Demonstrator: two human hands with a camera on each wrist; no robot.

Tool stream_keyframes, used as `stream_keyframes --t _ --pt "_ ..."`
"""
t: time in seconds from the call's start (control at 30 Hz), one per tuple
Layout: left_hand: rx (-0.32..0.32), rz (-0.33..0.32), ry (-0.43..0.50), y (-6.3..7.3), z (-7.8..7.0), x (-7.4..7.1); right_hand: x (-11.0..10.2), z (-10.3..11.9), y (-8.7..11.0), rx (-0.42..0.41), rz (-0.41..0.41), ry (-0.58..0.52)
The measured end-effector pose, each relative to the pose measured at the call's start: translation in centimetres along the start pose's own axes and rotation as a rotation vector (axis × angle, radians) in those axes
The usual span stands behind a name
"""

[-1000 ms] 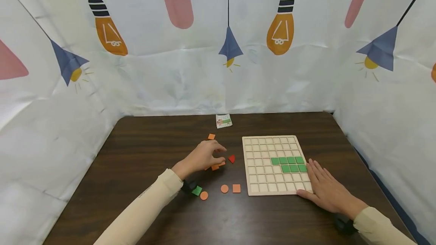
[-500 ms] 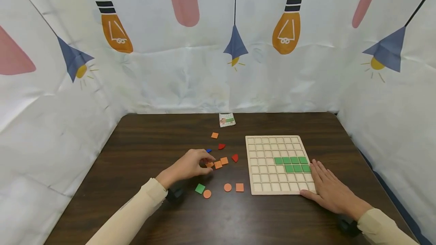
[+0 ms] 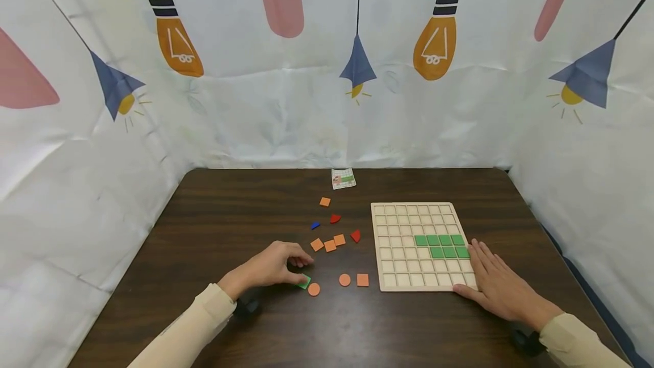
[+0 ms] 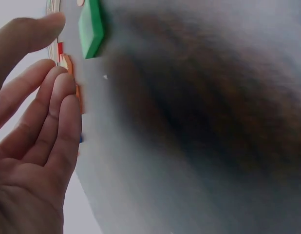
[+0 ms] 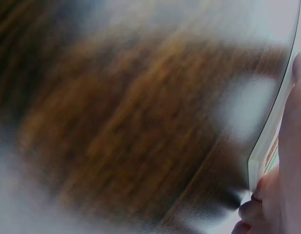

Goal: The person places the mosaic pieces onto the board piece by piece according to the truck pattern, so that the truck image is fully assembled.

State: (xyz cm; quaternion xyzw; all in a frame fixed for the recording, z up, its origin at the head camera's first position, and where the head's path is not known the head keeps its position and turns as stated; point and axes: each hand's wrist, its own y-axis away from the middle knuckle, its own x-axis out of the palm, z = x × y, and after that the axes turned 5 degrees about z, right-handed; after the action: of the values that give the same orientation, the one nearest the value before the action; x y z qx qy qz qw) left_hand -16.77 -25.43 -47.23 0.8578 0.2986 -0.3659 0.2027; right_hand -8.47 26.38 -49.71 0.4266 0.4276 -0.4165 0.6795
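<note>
My left hand point(image 3: 268, 266) hovers over the left group of loose tiles, its thumb and fingers apart with nothing between them. Beneath the thumb in the head view, a green square tile point(image 3: 305, 283) is partly hidden. In the left wrist view that green tile point(image 4: 91, 28) lies on the table just past the thumb tip. A pale wooden grid board point(image 3: 390, 284) holds two rows of green squares point(image 3: 439, 241) toward its right side. Along the board's right edge my right hand point(image 3: 501, 285) rests with straight fingers, the thumb at the lower right corner.
Orange squares point(image 3: 330, 246), red pieces point(image 3: 355, 235) and a blue piece point(image 3: 315, 225) lie beyond the left hand. Nearer are orange discs point(image 3: 314, 289) and a salmon square point(image 3: 363, 280). A small printed card point(image 3: 343, 179) lies at the table's back edge.
My left hand has drawn back from the orange squares, left and toward me, to the green tile, uncovering the orange, red and blue pieces. The right hand stays at the board.
</note>
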Motion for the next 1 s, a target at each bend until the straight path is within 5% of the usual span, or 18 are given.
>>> stream_keyframes --t 0.5,1.0 --pt "-0.026 0.049 0.055 0.81 0.6 0.61 0.14 -0.05 -0.09 -0.002 -0.015 0.027" --pt "-0.004 -0.008 -0.019 0.37 0.27 0.61 0.3 -0.13 -0.01 0.0 -0.03 -0.002"
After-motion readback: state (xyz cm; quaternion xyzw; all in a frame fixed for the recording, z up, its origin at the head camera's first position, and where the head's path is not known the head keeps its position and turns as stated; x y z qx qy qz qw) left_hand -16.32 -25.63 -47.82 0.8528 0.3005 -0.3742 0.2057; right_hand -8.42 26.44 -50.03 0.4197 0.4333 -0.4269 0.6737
